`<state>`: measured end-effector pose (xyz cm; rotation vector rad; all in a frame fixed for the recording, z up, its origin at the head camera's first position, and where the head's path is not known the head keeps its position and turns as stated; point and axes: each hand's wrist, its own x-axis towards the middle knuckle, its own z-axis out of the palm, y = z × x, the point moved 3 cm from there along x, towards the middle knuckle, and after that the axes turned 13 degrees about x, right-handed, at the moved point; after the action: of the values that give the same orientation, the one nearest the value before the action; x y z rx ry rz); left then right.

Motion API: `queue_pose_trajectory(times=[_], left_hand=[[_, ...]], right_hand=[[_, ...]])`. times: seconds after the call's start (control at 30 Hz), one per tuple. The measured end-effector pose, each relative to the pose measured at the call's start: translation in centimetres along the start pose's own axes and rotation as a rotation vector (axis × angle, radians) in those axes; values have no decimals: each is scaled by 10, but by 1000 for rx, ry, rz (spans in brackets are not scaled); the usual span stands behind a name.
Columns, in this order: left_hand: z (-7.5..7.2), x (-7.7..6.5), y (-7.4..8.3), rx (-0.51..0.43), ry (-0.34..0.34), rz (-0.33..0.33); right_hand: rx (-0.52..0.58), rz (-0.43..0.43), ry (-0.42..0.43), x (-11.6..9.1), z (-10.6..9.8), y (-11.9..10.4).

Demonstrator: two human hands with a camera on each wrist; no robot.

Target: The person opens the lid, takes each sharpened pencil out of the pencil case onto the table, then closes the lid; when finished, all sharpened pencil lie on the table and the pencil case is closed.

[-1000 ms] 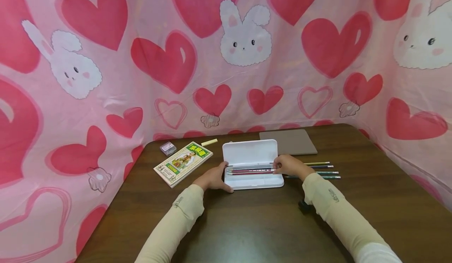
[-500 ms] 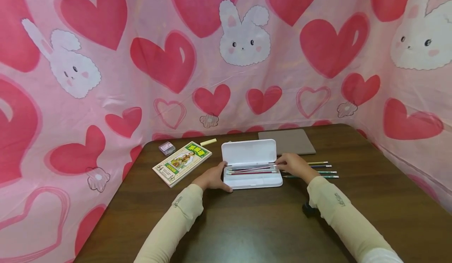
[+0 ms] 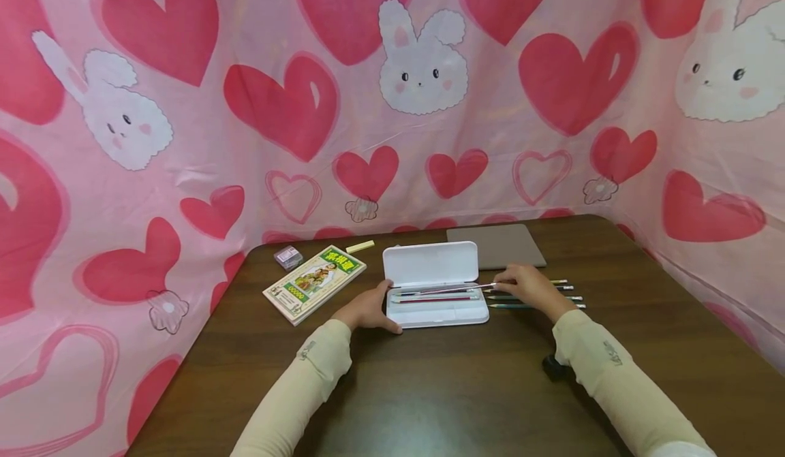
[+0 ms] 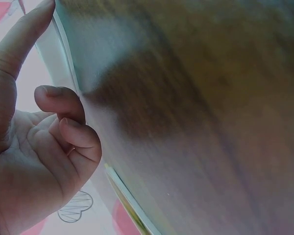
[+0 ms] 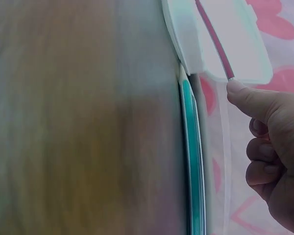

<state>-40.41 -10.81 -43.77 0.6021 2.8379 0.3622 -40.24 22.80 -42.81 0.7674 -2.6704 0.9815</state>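
An open white pencil case (image 3: 431, 263) stands on the table with its lid raised. A red pencil (image 3: 438, 300) and at least one other pencil lie in its tray. My left hand (image 3: 366, 309) holds the case's left end, thumb at the front corner and a finger at the back; in the left wrist view other fingers are curled. With thumb and fingertips my right hand (image 3: 532, 288) pinches the end of a reddish pencil (image 5: 218, 44), which slants out over the case's right end. Just below that hand, several pencils (image 3: 515, 306) lie on the table, a green one nearest.
A grey flat slab (image 3: 512, 247) lies behind the case to the right. To the left are an illustrated book (image 3: 315, 284), a small yellow stick (image 3: 360, 246) and a small clear-topped box (image 3: 288, 257). Patterned pink cloth (image 3: 294, 191) hangs behind the brown table (image 3: 398, 389).
My right hand has moved right from inside the case, drawing the pinched pencil's end up and out past the case's right edge. The left hand stays at the left end.
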Motion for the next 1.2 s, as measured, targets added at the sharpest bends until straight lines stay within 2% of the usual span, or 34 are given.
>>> queue_pose_trajectory(times=[0.33,0.6,0.87,1.2], left_hand=[[0,0,0,-8,-24,-13],[-1,1,-1,-11,-28,-23],[-1,2,-1,4,-20,-8],[-1,2,-1,-6,-27,-16]], right_hand=[[-56,30,48,-24,-32,12],[-31,58,71,-50,-56,19],[-67,-18,117,-70,-68,24],[-54,-47,142,-92,-77,31]])
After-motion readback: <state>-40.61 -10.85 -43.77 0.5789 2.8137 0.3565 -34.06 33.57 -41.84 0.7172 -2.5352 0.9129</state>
